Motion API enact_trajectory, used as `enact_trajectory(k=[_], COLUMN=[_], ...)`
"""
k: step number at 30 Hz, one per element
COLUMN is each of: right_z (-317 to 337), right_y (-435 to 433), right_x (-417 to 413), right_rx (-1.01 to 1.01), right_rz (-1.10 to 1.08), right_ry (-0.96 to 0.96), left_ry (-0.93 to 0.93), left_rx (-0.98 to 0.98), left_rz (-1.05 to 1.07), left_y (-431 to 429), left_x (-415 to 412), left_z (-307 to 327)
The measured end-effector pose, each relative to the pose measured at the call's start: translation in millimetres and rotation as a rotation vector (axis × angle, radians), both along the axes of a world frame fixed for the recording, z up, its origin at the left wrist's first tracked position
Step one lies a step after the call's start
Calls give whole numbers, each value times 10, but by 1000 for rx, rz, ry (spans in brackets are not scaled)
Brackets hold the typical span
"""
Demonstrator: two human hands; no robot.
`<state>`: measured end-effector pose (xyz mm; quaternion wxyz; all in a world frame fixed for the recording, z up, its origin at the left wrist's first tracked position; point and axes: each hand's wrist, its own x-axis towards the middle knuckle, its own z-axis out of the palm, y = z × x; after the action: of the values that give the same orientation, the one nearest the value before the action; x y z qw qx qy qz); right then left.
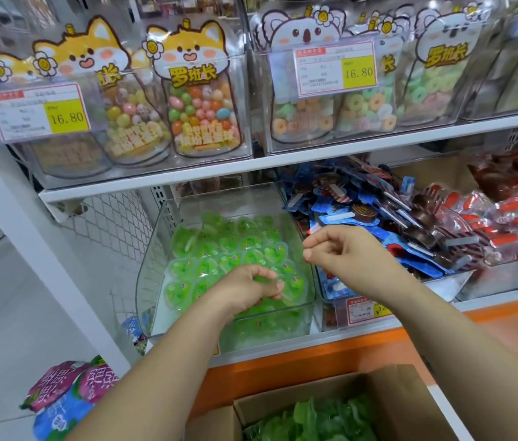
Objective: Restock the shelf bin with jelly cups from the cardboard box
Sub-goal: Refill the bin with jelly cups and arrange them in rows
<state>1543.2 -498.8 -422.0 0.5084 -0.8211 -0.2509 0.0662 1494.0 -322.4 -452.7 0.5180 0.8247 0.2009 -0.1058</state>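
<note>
My left hand (251, 286) hangs, fingers curled, over the green jelly cups (219, 249) in the clear shelf bin (149, 265), just inside its front rim; I cannot tell whether it grips one. My right hand (343, 253), curled on nothing visible, hovers at the bin's right wall. Yellow price tags (67, 116) above read 16.80; the open cardboard box (388, 386) below holds more cups.

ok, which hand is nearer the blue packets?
Right. The right hand is at the left edge of the blue packets; the left hand is further left, over the jelly cups in the bin.
</note>
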Motion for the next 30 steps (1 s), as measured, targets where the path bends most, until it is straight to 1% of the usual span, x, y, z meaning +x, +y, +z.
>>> enact_trajectory(k=[8, 13, 17, 19, 24, 30], right_z=[-3, -48, -72, -64, -58, -112], right_y=[-36, -29, -23, -27, -14, -2], right_x=[15, 27, 28, 30, 29, 37], right_rx=[4, -32, -50, -53, -57, -79], right_rz=[-3, -16, -8, -9, 6, 5], right_ry=[0, 1, 9, 12, 16, -12], left_ry=[2, 5, 34, 30, -7, -1], left_rx=[56, 126, 122, 166, 372, 437], left_rz=[-20, -50, -60, -74, -92, -102], left_y=[0, -2, -13, -28, -62, -40], left_x=[77, 80, 43, 61, 105, 127], left_z=[-105, -109, -62, -76, -117, -130])
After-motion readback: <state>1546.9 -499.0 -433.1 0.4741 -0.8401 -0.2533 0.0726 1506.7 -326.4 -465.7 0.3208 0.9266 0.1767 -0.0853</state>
